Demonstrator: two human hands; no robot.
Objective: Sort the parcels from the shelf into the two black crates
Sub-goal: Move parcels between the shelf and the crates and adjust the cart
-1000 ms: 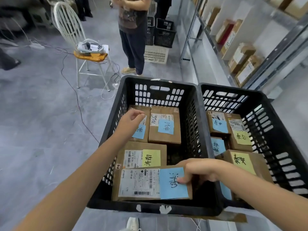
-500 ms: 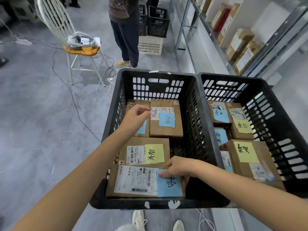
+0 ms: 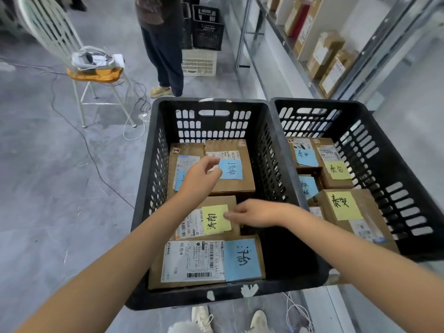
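Two black crates stand side by side in front of me, the left crate [image 3: 153,169] and the right crate [image 3: 389,150]. Both hold several brown parcels with blue or yellow notes. In the left crate the nearest parcel [image 3: 192,263] carries a blue note, and behind it lies a parcel with a yellow note [image 3: 213,219]. My right hand [image 3: 257,212] touches that yellow note with its fingertips and holds nothing. Over the two far parcels [image 3: 230,186] hovers my left hand [image 3: 199,180], fingers loosely curved and empty.
A metal shelf [image 3: 283,44] with more parcels [image 3: 326,51] runs along the right. A person [image 3: 163,44] stands beyond the crates beside stacked black crates [image 3: 206,27] and a white basket [image 3: 199,62]. A white chair [image 3: 96,75] and floor cables [image 3: 91,150] are at left.
My right hand left the nearest blue-note parcel and moved farther in to the yellow-note parcel. My left hand lifted off the far left parcel and shifted slightly right.
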